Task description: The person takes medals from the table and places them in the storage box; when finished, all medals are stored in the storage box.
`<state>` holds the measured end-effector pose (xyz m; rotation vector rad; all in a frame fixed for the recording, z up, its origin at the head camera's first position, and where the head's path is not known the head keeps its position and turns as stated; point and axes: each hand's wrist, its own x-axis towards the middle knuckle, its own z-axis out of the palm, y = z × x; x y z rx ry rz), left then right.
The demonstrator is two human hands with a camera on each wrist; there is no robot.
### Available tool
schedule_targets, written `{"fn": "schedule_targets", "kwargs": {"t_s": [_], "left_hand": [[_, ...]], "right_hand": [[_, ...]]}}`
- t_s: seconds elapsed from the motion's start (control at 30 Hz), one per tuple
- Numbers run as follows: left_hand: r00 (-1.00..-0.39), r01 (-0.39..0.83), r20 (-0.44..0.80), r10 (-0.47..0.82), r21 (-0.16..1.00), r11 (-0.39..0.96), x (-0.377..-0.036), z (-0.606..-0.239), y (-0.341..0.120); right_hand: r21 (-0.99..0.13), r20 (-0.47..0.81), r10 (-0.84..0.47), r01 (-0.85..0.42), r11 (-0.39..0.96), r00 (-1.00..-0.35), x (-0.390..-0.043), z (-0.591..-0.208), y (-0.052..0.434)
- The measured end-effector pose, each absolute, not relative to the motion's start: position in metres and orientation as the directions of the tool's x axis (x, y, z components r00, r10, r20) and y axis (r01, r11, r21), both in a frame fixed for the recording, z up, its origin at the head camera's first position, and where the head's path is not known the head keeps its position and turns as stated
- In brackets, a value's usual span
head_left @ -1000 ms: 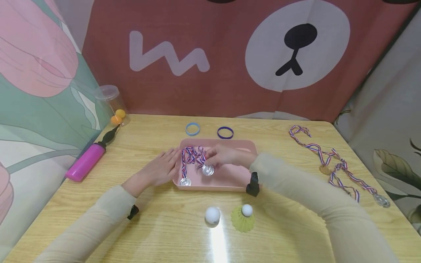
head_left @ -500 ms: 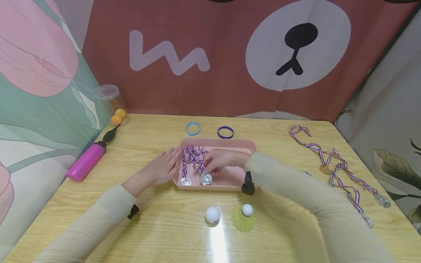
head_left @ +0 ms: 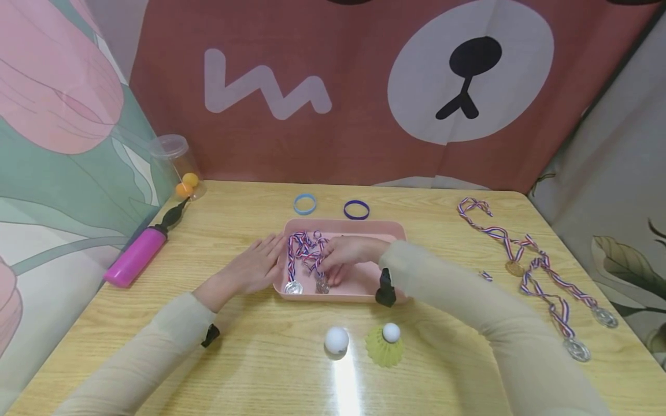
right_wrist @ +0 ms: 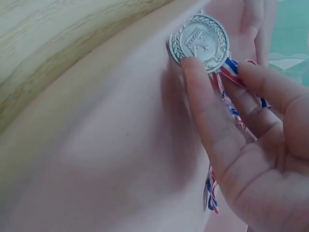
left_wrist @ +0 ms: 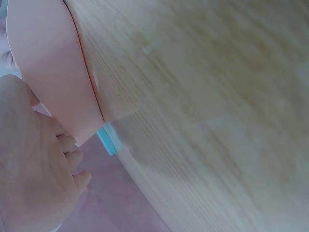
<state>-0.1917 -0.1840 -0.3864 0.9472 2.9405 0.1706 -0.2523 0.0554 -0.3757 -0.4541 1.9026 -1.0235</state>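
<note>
On the wooden table [head_left: 468, 266], right hand [head_left: 347, 257] pinches a silver medal [right_wrist: 200, 42]; left hand [head_left: 253, 267] rests flat, fingers straight.

A light wooden table [head_left: 458, 370] with a visible grain spreads out under the grip and reaches well past it on every side. Directly nearer than the grip, a bright streak of light [head_left: 346, 381] glares on the tabletop. Beyond the grip, at the table's far edge, hangs a reddish-brown cloth [head_left: 354, 138] printed with a pale zigzag and a bear's white muzzle (black nose in the middle). Far to the left of the grip hangs a green cloth with large pink tulips [head_left: 57, 104]. To the right hangs a pale grey cloth with leaves [head_left: 619, 190].
</note>
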Motion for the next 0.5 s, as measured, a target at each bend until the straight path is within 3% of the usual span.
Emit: {"fn": "schedule_targets", "kwargs": {"t_s": [0.5], "left_hand": [[-0.812, 0.577, -0.016, 0.583, 0.120, 0.808, -0.1917, -0.3859, -0.1847]], "right_hand": [[-0.756, -0.586, -0.603, 0.097, 0.648, -0.542, -0.2508, -0.3723, 0.0457]]}}
